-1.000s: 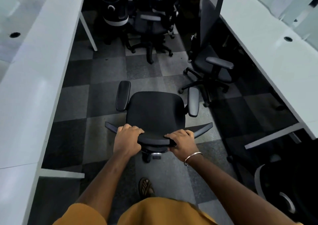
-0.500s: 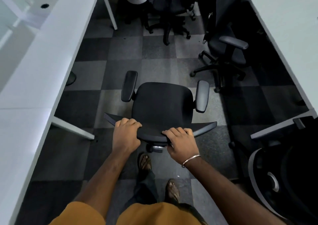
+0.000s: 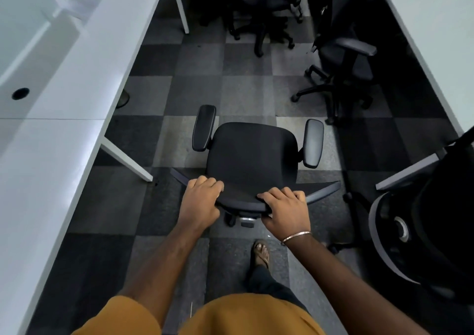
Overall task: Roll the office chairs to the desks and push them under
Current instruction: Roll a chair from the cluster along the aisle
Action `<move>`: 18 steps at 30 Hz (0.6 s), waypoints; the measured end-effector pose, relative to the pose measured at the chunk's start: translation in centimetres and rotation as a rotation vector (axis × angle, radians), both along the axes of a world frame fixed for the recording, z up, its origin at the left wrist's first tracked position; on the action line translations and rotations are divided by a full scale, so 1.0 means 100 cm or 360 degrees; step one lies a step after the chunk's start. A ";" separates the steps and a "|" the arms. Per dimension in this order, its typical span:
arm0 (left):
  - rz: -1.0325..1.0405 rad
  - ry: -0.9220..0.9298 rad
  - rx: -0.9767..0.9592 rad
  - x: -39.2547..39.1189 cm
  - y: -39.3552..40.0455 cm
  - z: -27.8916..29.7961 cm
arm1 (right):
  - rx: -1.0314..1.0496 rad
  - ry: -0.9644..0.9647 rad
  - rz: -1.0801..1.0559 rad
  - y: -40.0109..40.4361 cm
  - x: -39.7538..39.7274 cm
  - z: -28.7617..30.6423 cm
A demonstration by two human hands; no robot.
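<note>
**Chair in the aisle, both hands on the backrest**

So the chair (image 3: 252, 155) sits in the middle of the aisle on the checkered carpet (image 3: 159, 198), roughly between the 2 long white benches. The left hand (image 3: 201, 201) is curled over the top edge of the backrest on its left side, and the right hand (image 3: 284, 210) is wrapped around the same edge on the right, bracelet on that wrist. Both are gripping, not just resting.

The bit that matters: the seat points straight away from the person, up the aisle, so the chair runs parallel to both benches rather than facing either one. The left bench (image 3: 77, 98) and its slanted leg (image 3: 125, 159) look a little closer than the right bench (image 3: 423, 27). My guess is the chair needs a quarter turn before it can go under anything, and the left hand is the one nearer that open gap.

Another chair (image 3: 343, 68) stands by the right bench, and more are bunched at the far end (image 3: 256, 6).

No brand, label or writing I can read anywhere.
</note>
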State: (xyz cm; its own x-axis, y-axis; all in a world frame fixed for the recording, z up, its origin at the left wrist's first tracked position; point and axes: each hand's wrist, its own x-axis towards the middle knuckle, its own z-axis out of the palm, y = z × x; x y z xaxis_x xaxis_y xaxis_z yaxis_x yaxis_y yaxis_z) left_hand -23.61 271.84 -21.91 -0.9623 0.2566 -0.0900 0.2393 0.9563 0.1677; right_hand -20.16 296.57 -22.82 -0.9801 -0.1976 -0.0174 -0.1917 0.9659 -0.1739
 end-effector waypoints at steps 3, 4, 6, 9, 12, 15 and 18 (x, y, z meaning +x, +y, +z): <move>-0.0019 0.0057 0.0097 0.036 -0.010 -0.003 | 0.0081 0.0002 0.0033 -0.009 0.030 -0.001; -0.0017 0.0054 0.0105 0.048 -0.014 -0.003 | 0.0128 -0.0026 0.0081 -0.014 0.039 0.000; -0.0020 0.0049 0.0082 0.077 -0.024 -0.007 | 0.0205 -0.0107 0.0221 -0.024 0.058 0.000; 0.0009 0.0060 0.0094 0.125 -0.041 -0.008 | 0.0217 -0.0139 0.0357 -0.037 0.096 0.003; 0.0054 0.0074 0.0133 0.169 -0.055 -0.004 | 0.0152 -0.0114 0.0445 -0.050 0.134 0.004; 0.0120 0.0055 0.0095 0.213 -0.066 0.000 | 0.0122 -0.0110 0.0532 -0.059 0.168 0.003; 0.0199 0.0043 0.0083 0.254 -0.070 -0.002 | 0.0084 -0.0079 0.0665 -0.060 0.192 0.001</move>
